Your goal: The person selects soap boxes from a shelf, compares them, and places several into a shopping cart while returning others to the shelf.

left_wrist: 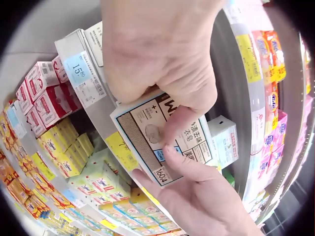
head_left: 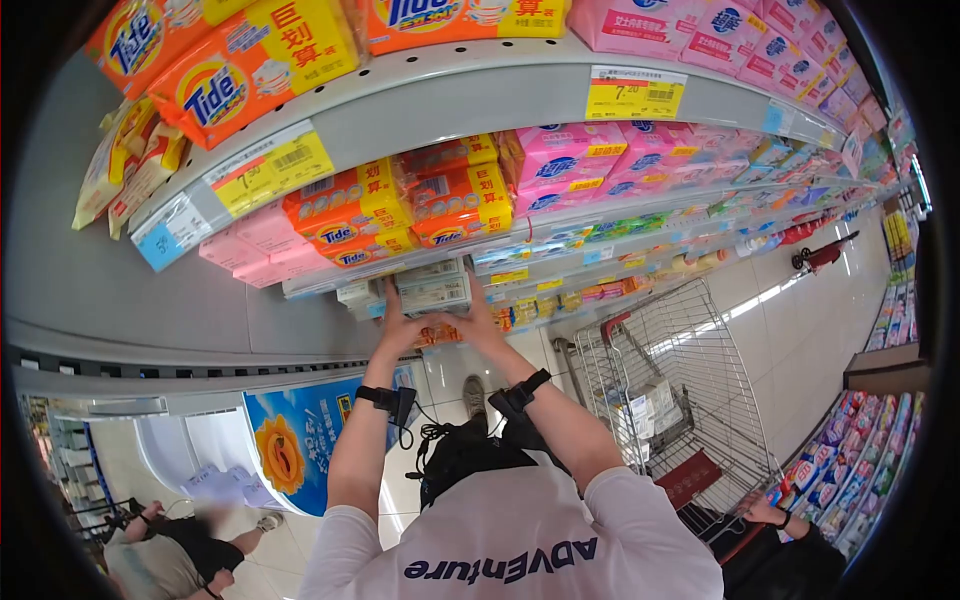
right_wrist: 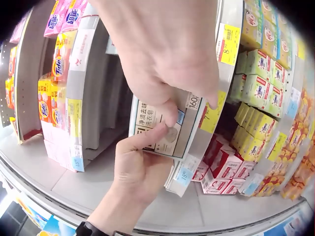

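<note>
At twelve o'clock from the person, a soap box (head_left: pixel 437 290) sits between the hands by the shelf edge (left_wrist: pixel 104 113); left hand (head_left: pixel 399 325) at its eight o'clock and right hand (head_left: pixel 483 322) at four curl around it, thumbs on its printed face. Loosening thumbs could drop it; swinging it might knock the white box (left_wrist: pixel 225 141), at three o'clock in the left wrist view.

Smooth, matt card is forming the laundry soap box (left_wrist: pixel 146 130). Along the front edge of the metal shelf (head_left: pixel 470 85), glossy plastic is wrapping Tide soap packs (head_left: pixel 245 80).
</note>
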Motion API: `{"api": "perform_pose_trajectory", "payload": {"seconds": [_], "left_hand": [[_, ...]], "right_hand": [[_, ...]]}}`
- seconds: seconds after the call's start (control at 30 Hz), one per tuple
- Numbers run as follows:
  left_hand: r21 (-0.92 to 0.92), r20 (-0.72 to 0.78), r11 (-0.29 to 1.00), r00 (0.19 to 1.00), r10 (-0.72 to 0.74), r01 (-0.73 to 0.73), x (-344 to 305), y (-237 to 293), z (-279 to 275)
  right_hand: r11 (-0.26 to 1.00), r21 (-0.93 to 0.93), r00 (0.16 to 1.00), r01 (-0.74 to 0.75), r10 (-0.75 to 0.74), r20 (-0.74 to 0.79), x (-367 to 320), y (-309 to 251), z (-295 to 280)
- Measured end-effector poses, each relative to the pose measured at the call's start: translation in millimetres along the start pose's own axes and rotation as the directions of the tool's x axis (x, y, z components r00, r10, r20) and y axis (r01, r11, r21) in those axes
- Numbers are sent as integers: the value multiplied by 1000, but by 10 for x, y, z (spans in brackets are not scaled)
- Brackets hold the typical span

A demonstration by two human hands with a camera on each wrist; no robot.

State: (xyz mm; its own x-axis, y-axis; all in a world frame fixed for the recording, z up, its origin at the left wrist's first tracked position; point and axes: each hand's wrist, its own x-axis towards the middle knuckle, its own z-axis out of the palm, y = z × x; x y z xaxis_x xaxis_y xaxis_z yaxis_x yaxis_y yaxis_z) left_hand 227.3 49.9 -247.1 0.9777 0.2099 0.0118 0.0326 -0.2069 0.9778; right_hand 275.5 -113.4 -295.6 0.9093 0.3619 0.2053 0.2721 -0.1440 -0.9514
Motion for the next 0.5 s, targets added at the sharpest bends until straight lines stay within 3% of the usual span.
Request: {"api": "perform_pose_trajectory", "payload": {"seconds": [0.13,0.2,0.3,0.43,0.5], "left_hand": [[16,19,996,996,-90,90,117,-75,-62],[22,44,997,997,-70,69,207,-130,-51],[36,41,999,999,-23,22,256,-135,14],[-14,5,1000,1000,-23,23,292,-170,77],[-29,-16,999,999,-33,33,294,-188,103]], "right_hand": [[1000,-10,994,-16,15,-112,23,-71,94],[976,-2,964,-216,213,-157,40,-207,98],[957,-112,932,-269,229,-279,21,-356,121],[968,-126,915,-217,157,-371,-4,-254,250],[975,-148,856,-167,69,-512,3,-266,328]]}}
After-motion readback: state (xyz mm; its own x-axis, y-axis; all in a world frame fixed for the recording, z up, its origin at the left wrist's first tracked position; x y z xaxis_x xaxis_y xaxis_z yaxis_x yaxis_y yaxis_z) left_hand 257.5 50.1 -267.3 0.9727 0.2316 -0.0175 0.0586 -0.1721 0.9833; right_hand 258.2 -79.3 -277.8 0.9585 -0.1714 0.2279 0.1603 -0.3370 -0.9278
